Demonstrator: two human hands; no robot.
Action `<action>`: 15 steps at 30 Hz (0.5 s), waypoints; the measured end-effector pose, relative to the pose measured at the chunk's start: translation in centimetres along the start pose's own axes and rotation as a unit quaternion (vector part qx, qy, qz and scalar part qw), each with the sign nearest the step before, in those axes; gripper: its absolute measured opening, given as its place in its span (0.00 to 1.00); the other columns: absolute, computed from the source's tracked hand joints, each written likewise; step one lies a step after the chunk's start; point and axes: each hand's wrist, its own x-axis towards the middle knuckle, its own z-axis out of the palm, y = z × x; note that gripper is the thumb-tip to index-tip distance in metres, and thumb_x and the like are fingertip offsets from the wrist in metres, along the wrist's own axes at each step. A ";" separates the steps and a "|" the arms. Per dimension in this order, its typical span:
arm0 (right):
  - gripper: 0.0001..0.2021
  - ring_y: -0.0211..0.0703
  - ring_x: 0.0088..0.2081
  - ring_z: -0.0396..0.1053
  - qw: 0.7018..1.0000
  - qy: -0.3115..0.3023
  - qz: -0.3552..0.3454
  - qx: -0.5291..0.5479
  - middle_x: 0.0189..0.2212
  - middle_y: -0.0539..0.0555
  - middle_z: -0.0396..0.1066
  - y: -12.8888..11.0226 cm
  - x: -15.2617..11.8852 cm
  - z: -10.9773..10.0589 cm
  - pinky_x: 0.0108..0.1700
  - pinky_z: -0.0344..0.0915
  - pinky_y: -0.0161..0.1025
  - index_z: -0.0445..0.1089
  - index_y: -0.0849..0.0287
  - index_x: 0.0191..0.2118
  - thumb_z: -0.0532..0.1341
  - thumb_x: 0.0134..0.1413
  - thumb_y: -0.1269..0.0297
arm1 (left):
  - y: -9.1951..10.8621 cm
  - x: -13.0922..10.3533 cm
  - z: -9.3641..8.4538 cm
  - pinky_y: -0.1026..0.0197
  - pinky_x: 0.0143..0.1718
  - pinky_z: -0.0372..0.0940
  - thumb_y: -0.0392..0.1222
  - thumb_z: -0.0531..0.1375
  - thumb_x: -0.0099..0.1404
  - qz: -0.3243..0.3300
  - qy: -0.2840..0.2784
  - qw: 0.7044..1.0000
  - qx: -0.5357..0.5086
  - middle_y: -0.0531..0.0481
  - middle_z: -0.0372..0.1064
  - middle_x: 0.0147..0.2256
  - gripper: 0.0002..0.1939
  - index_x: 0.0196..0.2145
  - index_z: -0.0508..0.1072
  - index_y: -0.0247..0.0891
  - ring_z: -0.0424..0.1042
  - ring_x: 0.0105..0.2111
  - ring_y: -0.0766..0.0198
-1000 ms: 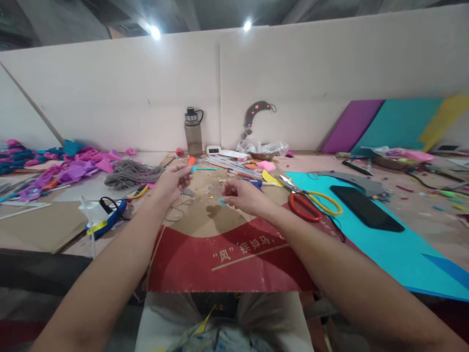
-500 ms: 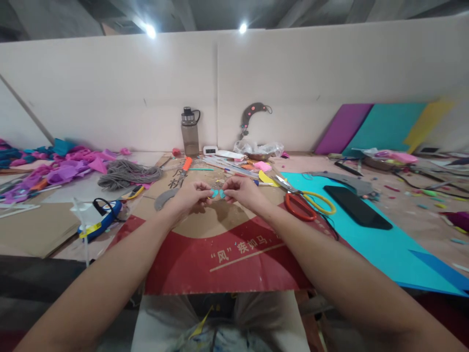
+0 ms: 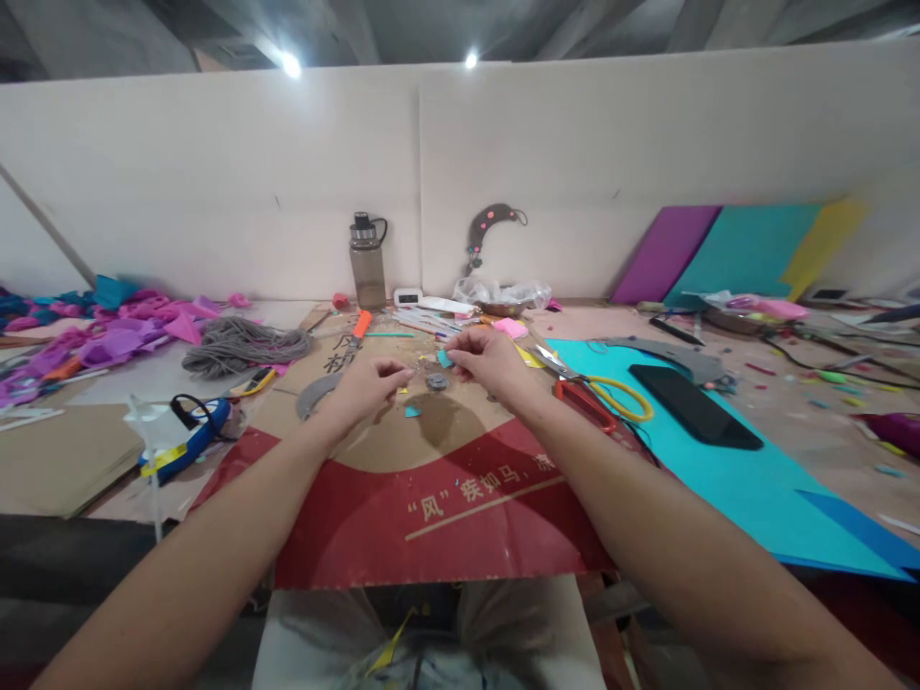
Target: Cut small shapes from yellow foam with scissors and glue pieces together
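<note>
My right hand pinches a small teal scrap between thumb and fingertips, above the cardboard. To its left, my left hand has thumb and forefinger pressed together; whatever they hold, if anything, is too small to make out. Between and below the hands, a second teal scrap lies on the cardboard. A small grey piece rests near the right fingertips. Beside the left hand is a grey curved piece, partly covered by that hand.
Scissors with red and yellow handles lie right of my right hand, near a black phone on teal sheets. Grey cord, an orange-handled cutter and a bottle stand or lie leftward. A decorated grey crescent is at the wall.
My hands have moved apart. The two teal pieces held together before are separated: one stays in my right hand, the other lies on the cardboard.
</note>
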 end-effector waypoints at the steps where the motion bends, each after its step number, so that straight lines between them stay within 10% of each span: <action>1: 0.02 0.31 0.21 0.64 1.000 -0.002 -0.002 0.006 0.23 0.48 0.66 0.0 -0.1 0.3 0.25 0.65 0.30 0.66 0.61 0.32 0.57 0.52 0.72 | -0.1 0.2 -0.4 0.65 0.21 0.54 0.50 0.62 0.56 0.005 0.006 1.000 -0.017 0.53 0.64 0.18 0.13 0.25 0.75 0.37 0.60 0.18 0.69; 6: 0.01 0.30 0.19 0.61 0.996 -0.082 0.003 0.019 0.20 0.46 0.64 0.1 -0.7 1.4 0.22 0.60 0.29 0.67 0.62 0.29 0.59 0.49 0.73 | -0.6 1.2 -4.6 0.67 0.23 0.56 0.50 0.64 0.53 0.012 0.107 0.985 -0.132 0.50 0.68 0.23 0.14 0.27 0.74 0.35 0.61 0.19 0.71; 10: 0.02 0.31 0.21 0.62 0.987 -0.157 -0.003 -0.044 0.21 0.46 0.66 0.6 -1.2 2.1 0.24 0.59 0.29 0.69 0.61 0.30 0.59 0.50 0.71 | -0.9 0.9 -8.0 0.65 0.20 0.53 0.50 0.66 0.50 -0.036 -0.004 0.997 0.067 0.50 0.66 0.17 0.14 0.20 0.74 0.36 0.60 0.17 0.69; 15: 0.05 0.35 0.25 0.67 0.967 -0.199 -0.025 -0.155 0.24 0.50 0.72 1.1 -1.9 2.7 0.25 0.58 0.30 0.73 0.60 0.32 0.60 0.49 0.72 | -2.0 0.9 -9.4 0.64 0.21 0.53 0.49 0.66 0.48 -0.073 0.050 0.971 0.221 0.49 0.66 0.14 0.15 0.14 0.72 0.38 0.62 0.16 0.67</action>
